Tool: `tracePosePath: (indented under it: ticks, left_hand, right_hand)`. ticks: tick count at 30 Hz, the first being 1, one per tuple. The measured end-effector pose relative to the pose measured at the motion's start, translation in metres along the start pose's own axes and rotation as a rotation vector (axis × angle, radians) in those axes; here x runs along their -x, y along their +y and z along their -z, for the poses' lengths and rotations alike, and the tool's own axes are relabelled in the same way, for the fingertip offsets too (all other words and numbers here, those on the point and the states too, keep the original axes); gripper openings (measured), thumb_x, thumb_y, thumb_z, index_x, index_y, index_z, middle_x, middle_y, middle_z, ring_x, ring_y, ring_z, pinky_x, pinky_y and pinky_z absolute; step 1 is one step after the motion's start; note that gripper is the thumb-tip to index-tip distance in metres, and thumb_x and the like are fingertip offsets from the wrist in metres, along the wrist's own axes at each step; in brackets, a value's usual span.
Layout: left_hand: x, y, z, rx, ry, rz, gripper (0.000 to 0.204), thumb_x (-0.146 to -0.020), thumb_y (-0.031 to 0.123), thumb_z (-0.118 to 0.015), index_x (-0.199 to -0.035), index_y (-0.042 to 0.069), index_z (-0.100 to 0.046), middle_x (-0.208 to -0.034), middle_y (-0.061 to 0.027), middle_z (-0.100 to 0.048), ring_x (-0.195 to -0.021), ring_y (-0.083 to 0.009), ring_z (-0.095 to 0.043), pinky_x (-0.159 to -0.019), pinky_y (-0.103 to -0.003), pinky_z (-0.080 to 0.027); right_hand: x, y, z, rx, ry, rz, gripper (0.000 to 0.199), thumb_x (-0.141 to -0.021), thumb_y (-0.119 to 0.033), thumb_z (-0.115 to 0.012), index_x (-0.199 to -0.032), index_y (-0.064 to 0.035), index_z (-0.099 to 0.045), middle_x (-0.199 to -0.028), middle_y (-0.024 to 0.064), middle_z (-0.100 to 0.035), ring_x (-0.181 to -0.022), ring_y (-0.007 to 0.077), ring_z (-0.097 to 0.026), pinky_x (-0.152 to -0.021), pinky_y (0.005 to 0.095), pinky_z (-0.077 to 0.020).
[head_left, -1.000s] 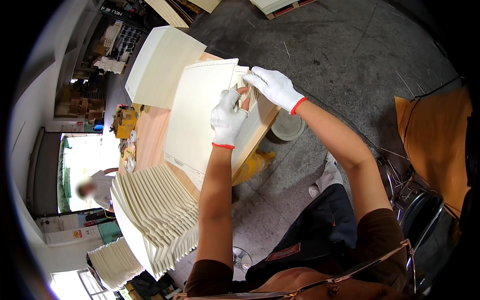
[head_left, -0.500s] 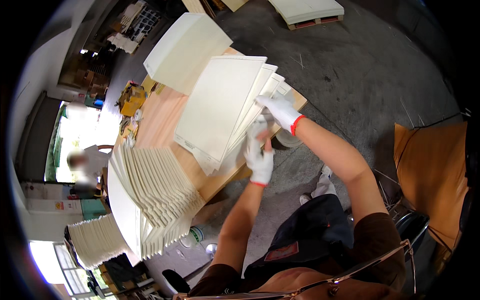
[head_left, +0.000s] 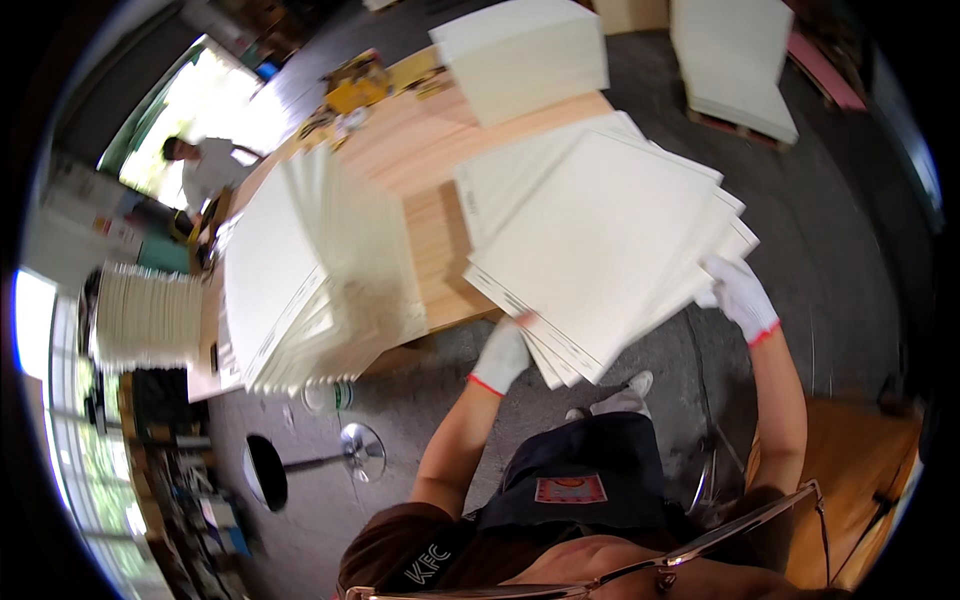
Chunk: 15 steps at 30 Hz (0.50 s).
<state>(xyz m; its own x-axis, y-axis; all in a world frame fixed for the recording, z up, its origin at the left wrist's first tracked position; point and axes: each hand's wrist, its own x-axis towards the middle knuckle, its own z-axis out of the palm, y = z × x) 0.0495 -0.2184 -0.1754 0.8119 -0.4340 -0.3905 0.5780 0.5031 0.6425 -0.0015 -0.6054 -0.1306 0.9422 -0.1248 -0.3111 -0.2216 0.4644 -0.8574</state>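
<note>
Left grip pinches the near-left edge of a fanned bundle of printed white sheets, thumb on top; the right grip meets its right-hand edge, though how tightly that one closes I cannot tell. The bundle juts past the near side of the wooden bench, corners spread unevenly. Handling looks midway: one fanned pile of sheets already stands at bench left, the neat block of sheets behind seems untouched, and the held bundle's edges are not yet aligned.
</note>
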Motion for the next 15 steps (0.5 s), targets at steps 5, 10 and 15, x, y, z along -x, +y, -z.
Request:
tracePosePath:
  ticks: [5, 10, 15]
  left_hand:
    - [0.060, 0.002, -0.025, -0.219, 0.155, -0.263, 0.051, -0.083, 0.007, -0.074, -0.128, -0.005, -0.052, -0.123, -0.0110, -0.061, -0.112, -0.0188, -0.057, -0.095, -0.030, -0.046]
    - [0.152, 0.080, -0.037, -0.166, 0.566, -0.543, 0.049, -0.090, -0.001, -0.060, -0.135, -0.002, -0.043, -0.123, -0.0144, -0.058, -0.110, -0.0232, -0.060, -0.096, -0.036, -0.049]
    - [0.175, 0.193, -0.005, 0.048, 0.345, -1.016, 0.041, -0.098, 0.013, -0.053, -0.136, 0.000, -0.046, -0.118, -0.0153, -0.061, -0.109, -0.0273, -0.060, -0.094, -0.043, -0.052]
  right_hand:
    - [0.005, -0.023, -0.010, 0.173, -0.108, 0.008, 0.046, -0.091, -0.015, -0.062, -0.133, 0.0022, -0.052, -0.121, 0.0128, -0.065, -0.096, 0.0211, -0.069, -0.067, 0.0360, -0.0614]
    - [-0.029, -0.062, -0.170, 0.033, -0.277, 0.302, 0.045, -0.091, -0.014, -0.065, -0.132, -0.0006, -0.054, -0.121, 0.0078, -0.063, -0.108, 0.0167, -0.061, -0.087, 0.0350, -0.0525]
    - [0.010, -0.060, -0.381, 0.324, -0.770, 0.415, 0.047, -0.095, -0.038, -0.060, -0.127, -0.0044, -0.055, -0.107, 0.0074, -0.058, -0.090, 0.0153, -0.060, -0.077, 0.0293, -0.0535]
